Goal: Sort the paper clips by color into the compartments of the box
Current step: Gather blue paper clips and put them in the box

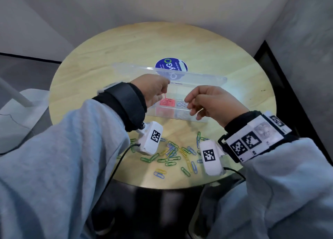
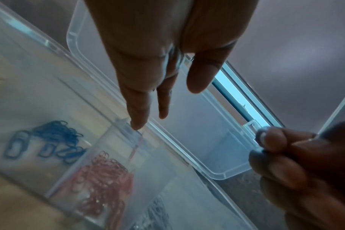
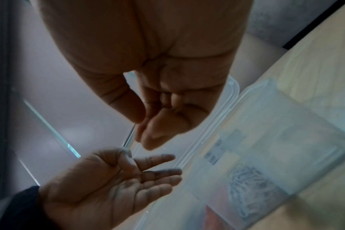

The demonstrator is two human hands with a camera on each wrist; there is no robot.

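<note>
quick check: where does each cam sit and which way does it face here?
Head: worn high, looks down at round wooden table; grey sleeves, both hands show.
Left wrist: looks along left hand into clear plastic compartment box; right fingertips visible.
Right wrist: looks along right hand at the box; left palm visible.
Shared: all show the box's pink paper clips.

right hand (image 3: 158, 109): fingertips pinched | left hand (image 3: 108, 183): palm up, fingers straight | box (image 3: 232, 96): white clips (image 3: 248, 191)
</note>
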